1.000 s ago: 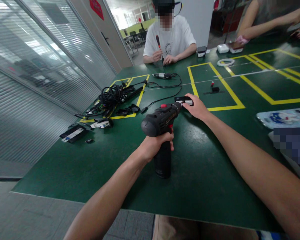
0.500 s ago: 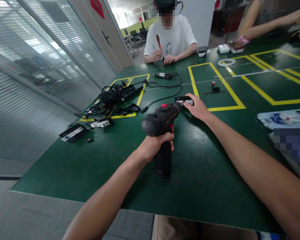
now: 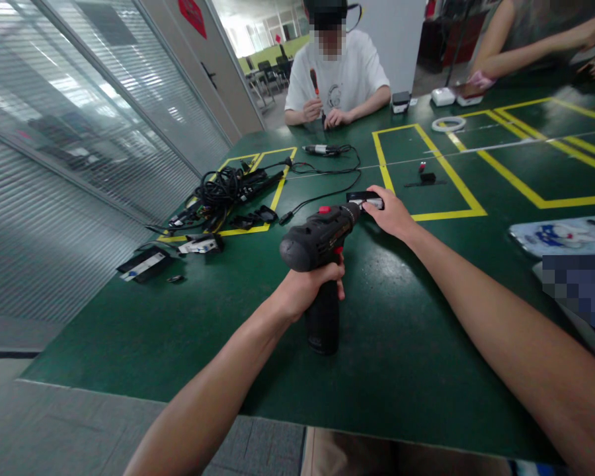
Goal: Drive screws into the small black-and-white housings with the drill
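My left hand [image 3: 313, 285] is wrapped round the grip of a black cordless drill [image 3: 322, 237] with red buttons. Its chuck points away from me, toward a small black box-like part with a white face [image 3: 365, 197]. My right hand [image 3: 387, 210] holds that part by its right end, thumb in front and fingers over the top. The drill's tip meets or almost meets the part; the bit itself is too small to make out. The drill's base hangs low, at or just over the green table [image 3: 377, 370].
Left lie a heap of black cables [image 3: 225, 188], a black-and-white part [image 3: 201, 243] and a black flat piece with a white strip [image 3: 145, 263]. A phone in a patterned case [image 3: 562, 236] lies right. Across the table, a person [image 3: 337, 79] holds a screwdriver [image 3: 314, 80]; another sits far right.
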`<state>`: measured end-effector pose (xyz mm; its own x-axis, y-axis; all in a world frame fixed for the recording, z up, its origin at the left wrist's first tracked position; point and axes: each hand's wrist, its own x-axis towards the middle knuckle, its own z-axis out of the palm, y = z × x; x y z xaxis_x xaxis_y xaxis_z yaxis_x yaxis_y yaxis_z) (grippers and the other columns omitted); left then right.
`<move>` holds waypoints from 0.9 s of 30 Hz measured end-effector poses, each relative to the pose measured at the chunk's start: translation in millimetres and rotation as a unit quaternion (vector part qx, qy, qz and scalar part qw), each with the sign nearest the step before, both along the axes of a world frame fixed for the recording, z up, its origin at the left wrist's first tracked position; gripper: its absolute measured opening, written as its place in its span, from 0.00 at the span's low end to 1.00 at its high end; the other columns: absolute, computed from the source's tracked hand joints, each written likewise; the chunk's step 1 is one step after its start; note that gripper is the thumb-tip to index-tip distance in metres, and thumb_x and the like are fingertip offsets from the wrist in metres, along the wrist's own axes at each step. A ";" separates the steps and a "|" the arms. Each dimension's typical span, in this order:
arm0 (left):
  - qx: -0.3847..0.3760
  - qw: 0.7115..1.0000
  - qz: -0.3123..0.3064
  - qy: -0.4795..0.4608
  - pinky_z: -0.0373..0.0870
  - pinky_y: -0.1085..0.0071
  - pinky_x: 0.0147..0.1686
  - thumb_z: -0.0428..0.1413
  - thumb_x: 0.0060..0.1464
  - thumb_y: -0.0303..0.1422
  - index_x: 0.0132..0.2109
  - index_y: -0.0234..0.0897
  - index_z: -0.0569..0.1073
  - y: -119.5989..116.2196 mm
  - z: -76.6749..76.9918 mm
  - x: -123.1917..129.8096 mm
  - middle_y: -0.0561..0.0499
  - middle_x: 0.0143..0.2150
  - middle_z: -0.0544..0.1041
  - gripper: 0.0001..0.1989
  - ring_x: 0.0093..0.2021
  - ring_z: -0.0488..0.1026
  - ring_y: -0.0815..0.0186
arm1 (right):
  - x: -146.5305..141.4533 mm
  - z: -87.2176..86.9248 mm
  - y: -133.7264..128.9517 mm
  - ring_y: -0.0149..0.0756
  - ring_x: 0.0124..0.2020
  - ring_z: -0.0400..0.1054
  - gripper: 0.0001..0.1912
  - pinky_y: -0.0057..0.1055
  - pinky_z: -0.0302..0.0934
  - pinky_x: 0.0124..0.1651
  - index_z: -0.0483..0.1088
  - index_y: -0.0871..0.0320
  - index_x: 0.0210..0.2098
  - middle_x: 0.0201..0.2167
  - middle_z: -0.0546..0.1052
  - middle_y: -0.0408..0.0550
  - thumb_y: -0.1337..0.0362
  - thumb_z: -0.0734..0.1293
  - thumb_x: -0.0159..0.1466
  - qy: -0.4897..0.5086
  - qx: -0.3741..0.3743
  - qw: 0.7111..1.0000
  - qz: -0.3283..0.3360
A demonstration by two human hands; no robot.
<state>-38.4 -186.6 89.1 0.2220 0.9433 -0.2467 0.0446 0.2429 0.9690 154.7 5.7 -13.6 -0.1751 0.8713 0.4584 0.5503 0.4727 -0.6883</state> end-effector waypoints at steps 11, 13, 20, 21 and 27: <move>0.000 1.000 0.002 0.001 0.65 0.72 0.27 0.57 0.47 0.31 0.36 0.33 0.69 0.0 0.4 0.2 0.54 0.24 0.71 0.09 0.21 0.70 0.71 | 0.5 -0.2 -0.1 0.51 0.53 0.68 0.22 0.50 0.63 0.57 0.69 0.54 0.55 0.52 0.73 0.55 0.56 0.65 0.62 -0.001 0.001 1.000 0.001; 0.000 1.000 0.001 0.000 0.66 0.72 0.27 0.57 0.47 0.32 0.37 0.33 0.69 0.1 0.2 0.0 0.54 0.25 0.71 0.09 0.21 0.70 0.71 | 0.6 -0.2 -0.4 0.51 0.53 0.68 0.22 0.50 0.63 0.57 0.69 0.55 0.55 0.52 0.73 0.55 0.56 0.65 0.62 -0.001 0.000 1.000 0.000; 0.001 1.000 0.000 0.000 0.66 0.72 0.27 0.57 0.46 0.32 0.37 0.33 0.69 0.2 0.0 -0.4 0.53 0.27 0.71 0.10 0.21 0.70 0.71 | 0.2 0.3 -0.3 0.52 0.54 0.68 0.22 0.51 0.62 0.58 0.69 0.54 0.55 0.52 0.73 0.55 0.56 0.65 0.62 0.001 -0.001 1.000 0.002; 0.003 1.000 0.000 0.000 0.66 0.72 0.26 0.57 0.46 0.32 0.37 0.33 0.69 0.2 0.0 -0.4 0.53 0.27 0.71 0.10 0.21 0.70 0.71 | 0.1 0.5 -0.3 0.52 0.54 0.68 0.22 0.51 0.62 0.58 0.69 0.54 0.55 0.52 0.73 0.55 0.56 0.65 0.62 0.002 -0.001 1.000 0.002; 0.008 1.000 -0.002 -0.003 0.66 0.72 0.27 0.58 0.46 0.32 0.36 0.33 0.69 -0.1 -0.4 -0.5 0.54 0.27 0.70 0.10 0.21 0.70 0.72 | 0.1 0.3 -0.5 0.52 0.53 0.68 0.23 0.50 0.62 0.58 0.69 0.55 0.55 0.51 0.73 0.56 0.56 0.65 0.62 0.003 0.000 1.000 0.003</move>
<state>-39.0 -186.7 88.7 0.2274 0.9464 -0.2295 0.0397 0.2265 0.9732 154.8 5.2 -13.2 -0.1773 0.8702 0.4597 0.5439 0.4759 -0.6912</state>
